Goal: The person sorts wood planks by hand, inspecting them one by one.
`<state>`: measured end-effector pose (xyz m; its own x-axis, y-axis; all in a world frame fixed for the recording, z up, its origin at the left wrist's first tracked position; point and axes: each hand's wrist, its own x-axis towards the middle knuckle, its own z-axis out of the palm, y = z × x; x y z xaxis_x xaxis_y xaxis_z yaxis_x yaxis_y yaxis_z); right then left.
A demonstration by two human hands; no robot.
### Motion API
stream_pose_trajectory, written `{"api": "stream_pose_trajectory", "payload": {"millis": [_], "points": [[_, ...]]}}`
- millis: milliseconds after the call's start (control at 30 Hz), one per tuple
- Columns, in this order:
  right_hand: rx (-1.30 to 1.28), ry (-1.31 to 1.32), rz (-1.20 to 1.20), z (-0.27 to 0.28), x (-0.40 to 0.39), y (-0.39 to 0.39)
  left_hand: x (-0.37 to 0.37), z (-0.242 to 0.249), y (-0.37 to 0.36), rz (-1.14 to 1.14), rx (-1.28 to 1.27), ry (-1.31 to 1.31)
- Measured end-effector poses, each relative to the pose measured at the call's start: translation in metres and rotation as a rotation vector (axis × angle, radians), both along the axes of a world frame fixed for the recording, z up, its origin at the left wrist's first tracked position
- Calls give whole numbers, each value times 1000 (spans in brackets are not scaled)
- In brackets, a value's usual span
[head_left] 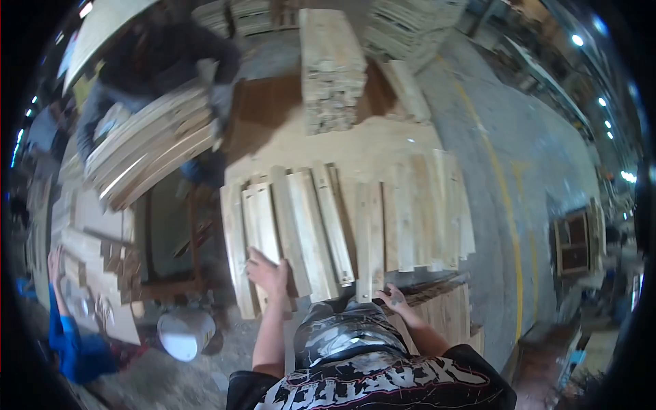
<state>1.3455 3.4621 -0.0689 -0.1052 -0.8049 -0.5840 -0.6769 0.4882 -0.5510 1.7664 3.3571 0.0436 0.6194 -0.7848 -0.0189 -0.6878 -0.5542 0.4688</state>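
Note:
Two groups of pale wooden slats lie side by side on a plywood-topped table (273, 152) in front of me. My left hand (266, 272) rests on the left group of slats (297, 212), near their lower ends, with its fingers apart. At the near end of a slat (371, 232) beside the middle gap is my right hand (393, 298); its fingers touch or nearly touch the wood, and their grip is too small to tell. Further right, more slats (427, 212) lie in a row. Some slats show small holes near their ends.
A tall stack of boards (333, 75) stands at the table's far side. At the upper left a person (154, 58) holds a bundle of slats (154, 147). Another person in blue (78, 348) is at the lower left, near a white bucket (186, 333). More boards (441, 307) lie beside my right arm.

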Motion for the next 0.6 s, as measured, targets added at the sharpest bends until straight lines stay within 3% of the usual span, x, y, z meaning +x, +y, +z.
{"api": "stream_pose_trajectory", "payload": {"millis": [133, 233, 367, 467, 567, 600], "points": [[-39, 49, -31, -1, -36, 24, 7, -14, 2, -8, -54, -12], [60, -14, -184, 7, -60, 40, 13, -27, 4, 9, -99, 27], [-146, 91, 15, -62, -122, 85, 14, -19, 6, 50, -100, 177], [-20, -126, -178, -62, -136, 93, 9, -11, 17, 50, -142, 296], [109, -298, -256, -39, -139, 80, -14, 32, 28, 40, -176, 341], [53, -309, -179, -33, -134, 71, -20, 45, 32, 10, -191, 313]]}}
